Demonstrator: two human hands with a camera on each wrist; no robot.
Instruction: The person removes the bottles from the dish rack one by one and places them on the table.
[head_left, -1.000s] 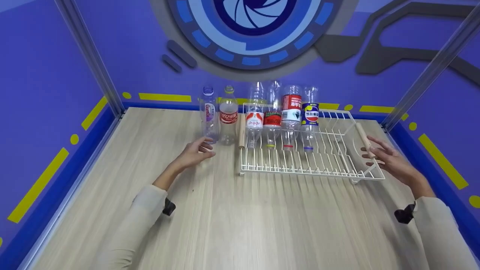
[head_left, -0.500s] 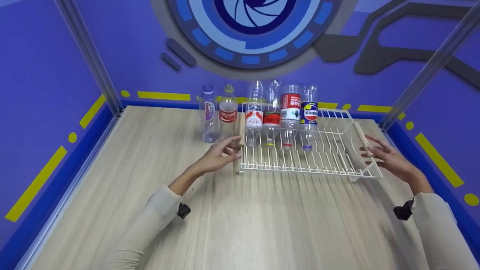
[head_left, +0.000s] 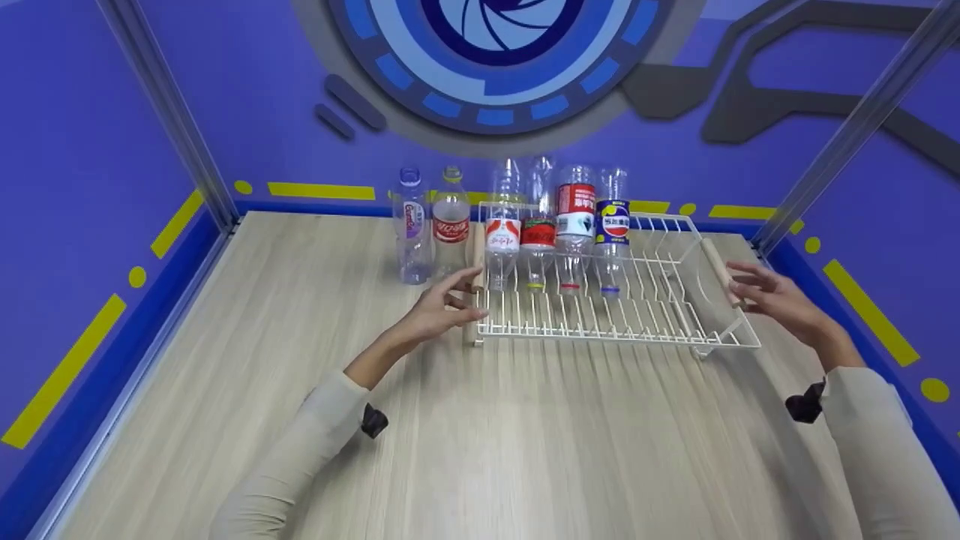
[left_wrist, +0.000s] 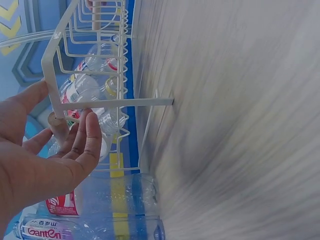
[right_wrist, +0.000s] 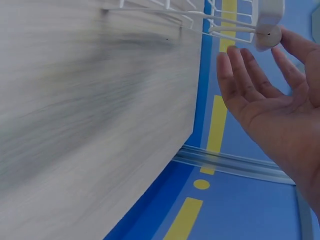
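Observation:
A white wire dish rack with wooden handles stands on the table. My left hand is at its left side, with thumb on the white frame and fingers bent around the left wooden handle. At the other end, my right hand touches the right wooden handle with the thumb. Its other fingers stretch out fairly straight below that handle. Several clear plastic bottles stand neck-down in the rack, among them a blue-labelled bottle and a red-and-white-labelled bottle.
Left of the rack, a Ganten water bottle and a red-labelled cola bottle stand upright on the wooden table. Printed blue wall panels enclose the back and sides.
My left hand has moved right, from in front of the upright bottles to the rack's left handle. My right hand has closed in on the right handle slightly. Rack and bottles keep their places.

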